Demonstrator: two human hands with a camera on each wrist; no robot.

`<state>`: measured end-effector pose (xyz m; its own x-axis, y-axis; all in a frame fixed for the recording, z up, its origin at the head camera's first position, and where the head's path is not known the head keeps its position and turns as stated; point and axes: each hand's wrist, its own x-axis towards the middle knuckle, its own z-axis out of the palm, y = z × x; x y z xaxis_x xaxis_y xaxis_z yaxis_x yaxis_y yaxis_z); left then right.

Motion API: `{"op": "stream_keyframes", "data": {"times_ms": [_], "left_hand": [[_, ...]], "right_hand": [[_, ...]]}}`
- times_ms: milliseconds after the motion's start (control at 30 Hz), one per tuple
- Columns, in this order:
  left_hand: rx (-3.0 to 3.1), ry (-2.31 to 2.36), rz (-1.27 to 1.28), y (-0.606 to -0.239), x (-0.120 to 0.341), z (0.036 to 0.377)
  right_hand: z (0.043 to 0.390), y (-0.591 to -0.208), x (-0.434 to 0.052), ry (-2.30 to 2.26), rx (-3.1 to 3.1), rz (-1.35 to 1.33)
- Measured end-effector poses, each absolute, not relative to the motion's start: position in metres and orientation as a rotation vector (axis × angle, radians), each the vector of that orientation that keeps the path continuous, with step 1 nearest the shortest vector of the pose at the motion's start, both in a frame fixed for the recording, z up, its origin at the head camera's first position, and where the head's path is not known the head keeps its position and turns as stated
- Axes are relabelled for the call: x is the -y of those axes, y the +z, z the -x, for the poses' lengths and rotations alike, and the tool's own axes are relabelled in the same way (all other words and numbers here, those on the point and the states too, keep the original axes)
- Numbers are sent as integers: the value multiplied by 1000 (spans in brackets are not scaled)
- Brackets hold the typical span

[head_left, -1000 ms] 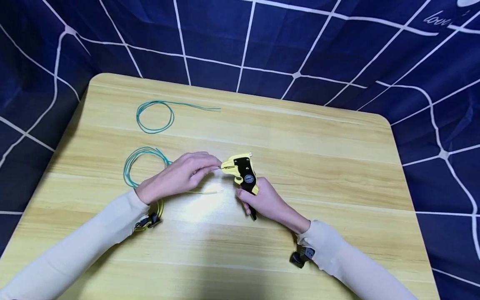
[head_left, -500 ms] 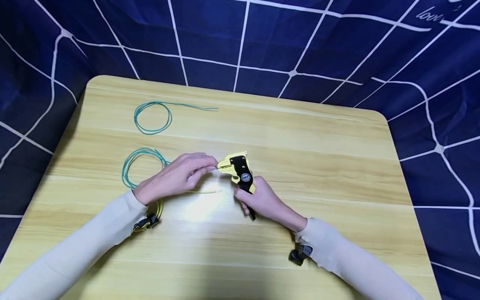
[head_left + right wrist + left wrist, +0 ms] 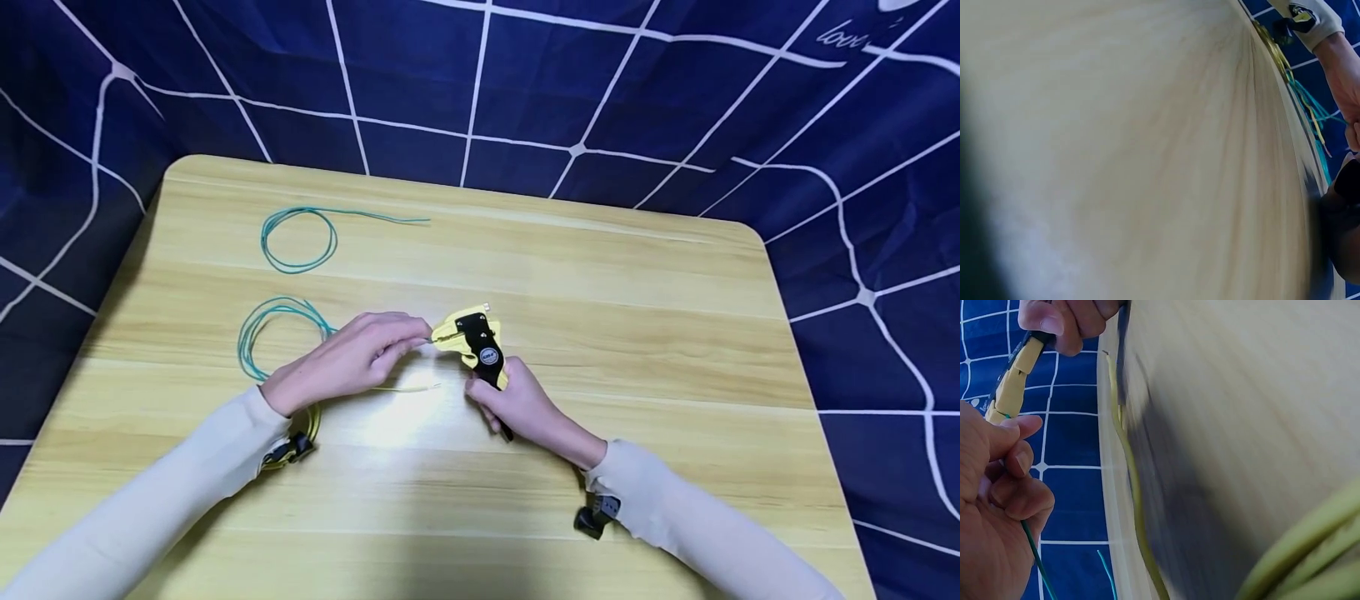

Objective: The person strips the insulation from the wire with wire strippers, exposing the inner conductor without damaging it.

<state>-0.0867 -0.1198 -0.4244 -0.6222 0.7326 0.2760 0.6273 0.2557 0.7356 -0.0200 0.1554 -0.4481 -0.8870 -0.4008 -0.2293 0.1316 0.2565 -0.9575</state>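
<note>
Head view: my left hand [image 3: 341,364] pinches the green wire [image 3: 273,321] into the wire stripper [image 3: 474,343], gripped by my right hand [image 3: 525,406] at 3 o'clock; I judge squeezing comes next.

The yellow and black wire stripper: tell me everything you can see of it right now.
The wire stripper is a pistol-shaped hand tool with a yellow head, a black side plate bearing a round blue badge, and black handles. The right hand grips the handles, holding it above the wooden table, head pointing left. The left hand pinches a green wire and feeds its end into the yellow head.
</note>
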Motion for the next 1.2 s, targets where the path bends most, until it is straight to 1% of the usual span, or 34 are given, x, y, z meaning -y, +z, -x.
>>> {"op": "stream_keyframes", "data": {"times_ms": [400, 700, 1200], "left_hand": [[-2381, 1301, -1327, -426, 124, 86], [-2379, 1250, -1247, -423, 131, 85], [-2439, 1196, -1234, -423, 132, 88]], "right_hand": [[19, -449, -156, -1697, -2034, 260], [18, -447, -158, -1726, -2016, 263], [23, -438, -172, -1750, -1931, 337]]}}
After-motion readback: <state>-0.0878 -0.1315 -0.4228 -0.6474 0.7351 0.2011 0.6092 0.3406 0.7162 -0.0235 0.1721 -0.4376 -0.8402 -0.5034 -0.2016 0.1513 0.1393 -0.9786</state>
